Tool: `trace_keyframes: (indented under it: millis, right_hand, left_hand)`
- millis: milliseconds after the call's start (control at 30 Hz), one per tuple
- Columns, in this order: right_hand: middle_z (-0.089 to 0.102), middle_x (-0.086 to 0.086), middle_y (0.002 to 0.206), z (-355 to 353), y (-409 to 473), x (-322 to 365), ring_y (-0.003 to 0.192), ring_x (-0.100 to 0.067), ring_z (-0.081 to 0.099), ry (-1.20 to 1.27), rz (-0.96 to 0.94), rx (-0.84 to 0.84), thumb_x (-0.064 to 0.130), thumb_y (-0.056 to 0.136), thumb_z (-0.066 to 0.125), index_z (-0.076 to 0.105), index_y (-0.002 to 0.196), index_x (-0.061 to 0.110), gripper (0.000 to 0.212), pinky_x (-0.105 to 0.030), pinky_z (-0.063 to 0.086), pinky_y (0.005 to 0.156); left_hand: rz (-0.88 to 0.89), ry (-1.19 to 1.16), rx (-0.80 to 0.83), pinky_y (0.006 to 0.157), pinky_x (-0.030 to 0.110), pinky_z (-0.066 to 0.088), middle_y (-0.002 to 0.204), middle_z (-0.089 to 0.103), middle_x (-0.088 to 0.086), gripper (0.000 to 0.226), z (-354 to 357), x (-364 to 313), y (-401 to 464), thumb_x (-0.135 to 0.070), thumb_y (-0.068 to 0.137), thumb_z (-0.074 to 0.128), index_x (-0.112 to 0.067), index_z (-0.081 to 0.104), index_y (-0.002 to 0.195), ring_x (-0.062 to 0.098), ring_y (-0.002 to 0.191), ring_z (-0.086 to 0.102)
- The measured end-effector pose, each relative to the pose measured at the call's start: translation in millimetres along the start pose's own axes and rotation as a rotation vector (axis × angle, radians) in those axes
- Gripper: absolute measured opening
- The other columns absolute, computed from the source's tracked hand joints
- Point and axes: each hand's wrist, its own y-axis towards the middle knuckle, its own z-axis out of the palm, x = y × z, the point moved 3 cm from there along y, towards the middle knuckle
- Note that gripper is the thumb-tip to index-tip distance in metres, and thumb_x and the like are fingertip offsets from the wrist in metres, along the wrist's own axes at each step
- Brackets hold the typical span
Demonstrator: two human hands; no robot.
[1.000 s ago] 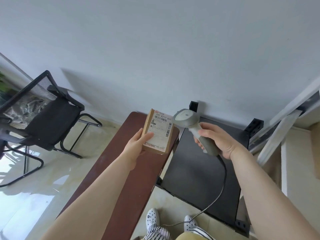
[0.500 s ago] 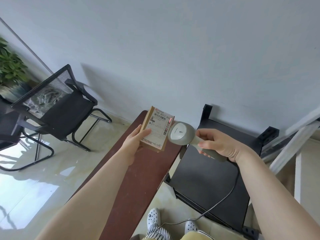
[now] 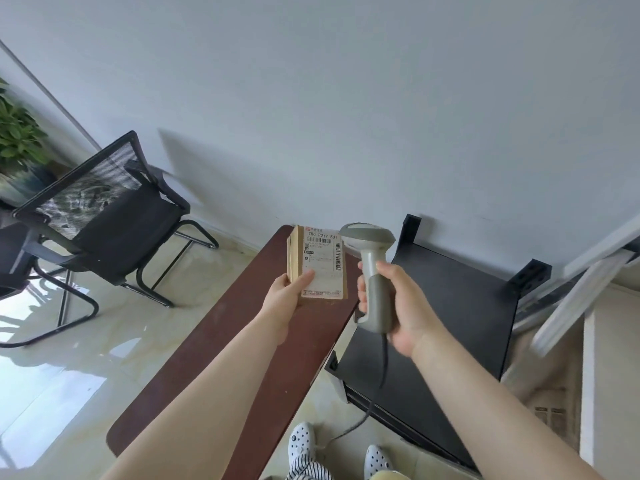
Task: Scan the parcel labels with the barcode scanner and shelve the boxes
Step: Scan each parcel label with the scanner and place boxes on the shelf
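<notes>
Mid-frame, left hand (image 3: pixel 281 299) pinches the small labelled brown cardboard parcel (image 3: pixel 320 265) while right hand (image 3: pixel 401 306) grips the grey corded barcode scanner (image 3: pixel 372 268) just beside it

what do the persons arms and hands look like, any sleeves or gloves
Both forearms are bare as far as the frame shows, with no sleeves in view. The left hand and right hand wear no gloves; no rings, watch or wristband are visible.

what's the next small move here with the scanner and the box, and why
Probably tilt the barcode scanner in the right hand back toward the label. The left hand holds the cardboard parcel label-up, but the scanner stands upright beside it, its head facing away, with no red light visible on the barcode.
</notes>
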Motion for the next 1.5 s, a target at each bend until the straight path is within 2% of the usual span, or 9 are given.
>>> trace_keyframes:
  millis: [133,233,300,467,733,833,933,1133,1500]
  right_hand:
    - [0.060,-0.004,0.073,18.7,-8.4,-15.4,0.060,-0.015,0.052,0.134,0.053,-0.051,0.030,0.097,0.055,0.063,0.109,0.004,0.030,-0.028,0.045,0.062]
    - [0.060,-0.005,0.073,24.1,-11.9,-17.9,0.059,-0.015,0.053,0.121,0.064,-0.077,0.030,0.096,0.055,0.065,0.096,0.007,0.025,-0.028,0.045,0.063]
    - [0.060,-0.005,0.072,24.4,-11.7,-17.3,0.058,-0.015,0.053,0.122,0.065,-0.111,0.030,0.096,0.056,0.065,0.090,0.008,0.025,-0.028,0.045,0.062]
    - [0.059,-0.007,0.072,21.3,-11.5,-12.8,0.056,-0.017,0.051,0.056,0.024,-0.145,0.028,0.097,0.054,0.060,0.097,0.006,0.023,-0.027,0.045,0.056]
    - [0.059,-0.004,0.070,12.9,-9.0,-18.5,0.055,-0.014,0.051,0.093,-0.020,-0.137,0.027,0.097,0.055,0.057,0.100,0.009,0.019,-0.026,0.044,0.056]
    - [0.061,-0.005,0.079,-8.7,1.1,-27.0,0.064,-0.015,0.056,0.032,-0.063,-0.264,0.028,0.098,0.057,0.056,0.098,0.008,0.021,-0.031,0.048,0.065]
    - [0.063,-0.003,0.099,-49.8,11.9,-45.0,0.087,-0.019,0.060,-0.054,-0.013,-0.507,0.037,0.094,0.065,0.054,0.110,0.014,0.030,-0.037,0.049,0.080]
    - [0.063,-0.005,0.101,-131.4,21.5,-75.8,0.093,-0.027,0.060,-0.175,0.023,-0.886,0.035,0.088,0.074,0.051,0.108,0.007,0.042,-0.035,0.042,0.080]
    - [0.059,-0.007,0.099,-170.0,53.2,-82.1,0.090,-0.030,0.057,-0.496,0.072,-0.873,0.041,0.092,0.066,0.049,0.112,0.005,0.044,-0.034,0.039,0.076]
  left_hand:
    - [-0.005,-0.009,0.000,0.094,0.034,0.053,0.116,0.075,0.004,0.075,20.6,4.0,-1.3,-0.055,0.071,0.079,-0.015,0.060,0.132,0.020,0.105,0.071]
    - [0.008,-0.028,0.036,0.091,0.034,0.054,0.112,0.075,0.007,0.053,27.7,4.3,-3.1,-0.042,0.088,0.076,-0.012,0.062,0.129,0.018,0.091,0.071]
    - [0.010,-0.038,0.040,0.091,0.034,0.054,0.110,0.075,0.007,0.058,30.7,4.7,-3.1,-0.044,0.084,0.077,-0.012,0.061,0.129,0.017,0.088,0.070]
    - [0.020,-0.005,0.034,0.106,0.044,0.051,0.115,0.075,0.005,0.083,33.6,3.6,-4.2,-0.062,0.058,0.079,-0.018,0.063,0.127,0.024,0.108,0.070]
    - [0.026,-0.022,0.013,0.105,0.040,0.050,0.115,0.076,0.002,0.067,32.1,4.0,-6.8,-0.052,0.073,0.077,-0.018,0.062,0.129,0.020,0.108,0.071]
    - [0.015,-0.029,-0.009,0.108,0.041,0.049,0.115,0.076,-0.001,0.077,28.5,7.5,-7.1,-0.055,0.067,0.078,-0.019,0.059,0.132,0.019,0.109,0.071]
    - [-0.004,-0.039,-0.017,0.107,0.038,0.048,0.117,0.075,0.000,0.063,25.4,16.7,-7.2,-0.045,0.084,0.078,-0.017,0.057,0.135,0.018,0.110,0.070]
    - [-0.023,-0.057,0.007,0.111,0.041,0.046,0.116,0.076,-0.001,0.049,31.9,32.5,-10.1,-0.039,0.092,0.073,-0.018,0.059,0.134,0.018,0.111,0.070]
    - [-0.013,-0.033,0.078,0.071,0.016,0.057,0.115,0.077,0.000,0.036,62.5,40.0,-19.7,-0.030,0.097,0.067,-0.015,0.062,0.130,0.012,0.098,0.075]
